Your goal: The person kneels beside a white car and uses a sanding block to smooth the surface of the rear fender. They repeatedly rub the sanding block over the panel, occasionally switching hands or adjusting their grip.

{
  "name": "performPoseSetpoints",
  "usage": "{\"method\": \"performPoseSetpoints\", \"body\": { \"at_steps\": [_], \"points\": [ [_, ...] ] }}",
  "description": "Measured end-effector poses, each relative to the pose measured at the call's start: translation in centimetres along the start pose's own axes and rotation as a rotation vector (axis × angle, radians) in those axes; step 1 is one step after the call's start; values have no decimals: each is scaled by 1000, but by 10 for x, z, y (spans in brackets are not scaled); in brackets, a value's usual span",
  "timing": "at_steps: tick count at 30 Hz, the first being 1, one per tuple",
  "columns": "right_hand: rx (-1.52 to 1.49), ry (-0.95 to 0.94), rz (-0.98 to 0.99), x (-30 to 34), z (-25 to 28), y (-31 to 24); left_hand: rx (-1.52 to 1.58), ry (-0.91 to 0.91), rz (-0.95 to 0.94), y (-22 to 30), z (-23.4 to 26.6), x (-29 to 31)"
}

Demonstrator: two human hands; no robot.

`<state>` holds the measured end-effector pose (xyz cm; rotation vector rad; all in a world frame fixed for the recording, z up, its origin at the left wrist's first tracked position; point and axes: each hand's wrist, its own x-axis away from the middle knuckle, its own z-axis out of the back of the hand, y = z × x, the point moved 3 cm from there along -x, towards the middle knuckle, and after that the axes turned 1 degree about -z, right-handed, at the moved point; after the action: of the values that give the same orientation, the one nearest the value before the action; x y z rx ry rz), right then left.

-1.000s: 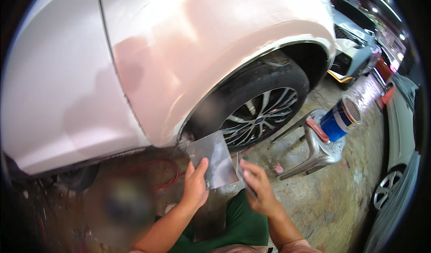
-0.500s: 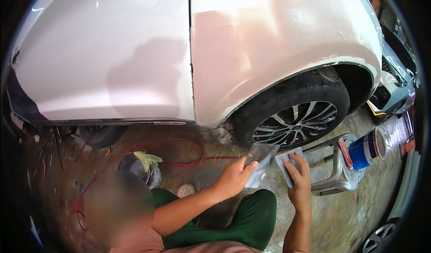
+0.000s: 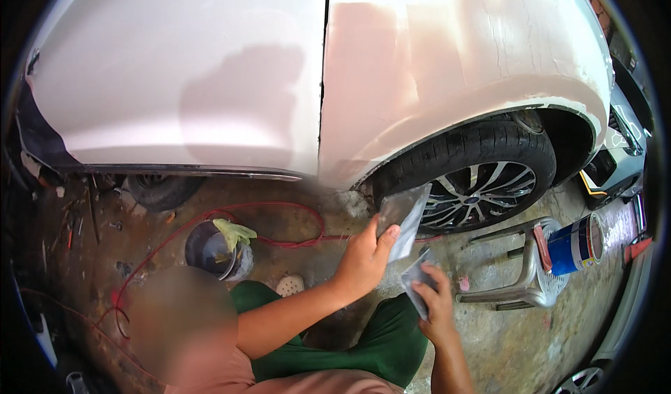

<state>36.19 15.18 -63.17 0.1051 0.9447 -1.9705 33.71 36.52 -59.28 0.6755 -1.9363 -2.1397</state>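
My left hand [image 3: 365,258] grips a thin grey sheet [image 3: 412,218], which looks like sandpaper, by its lower left edge with the thumb on top. Lower and to the right, my right hand [image 3: 435,300] is closed on a flat grey pad [image 3: 420,261], its fingers across the face. The pad is apart from the sheet. Both hands are in front of the car's wheel [image 3: 482,195], over my green-trousered legs. Above the wheel, the white car's fender [image 3: 433,79] bears a wide pinkish-beige patch with streaks and cracks. Neither hand touches the car.
On the right stands a grey plastic stool [image 3: 514,293] with a blue can [image 3: 570,251] and a reddish block [image 3: 543,249]. A bucket [image 3: 203,247] with a yellow-green cloth [image 3: 234,232] stands left, near a red hose [image 3: 279,205]. Another car [image 3: 615,156] is at far right.
My right hand has moved down and left with the pad, away from the sheet. My left hand has lifted the sheet, which stands more upright. The view has shifted slightly.
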Motion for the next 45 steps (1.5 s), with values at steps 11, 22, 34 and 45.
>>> {"method": "performPoseSetpoints", "body": {
  "at_steps": [11,22,34,45],
  "points": [
    [46,125,-4,-19,9,10,753,76,432,-40,-21,10],
    [-812,543,-576,-13,43,44,744,-281,545,-23,-5,-1],
    [-1108,402,-554,-81,50,51,740,-390,733,-27,-25,25],
    [-1167,293,-703,-6,0,69,809,-338,752,-16,-17,17]
  ]
}}
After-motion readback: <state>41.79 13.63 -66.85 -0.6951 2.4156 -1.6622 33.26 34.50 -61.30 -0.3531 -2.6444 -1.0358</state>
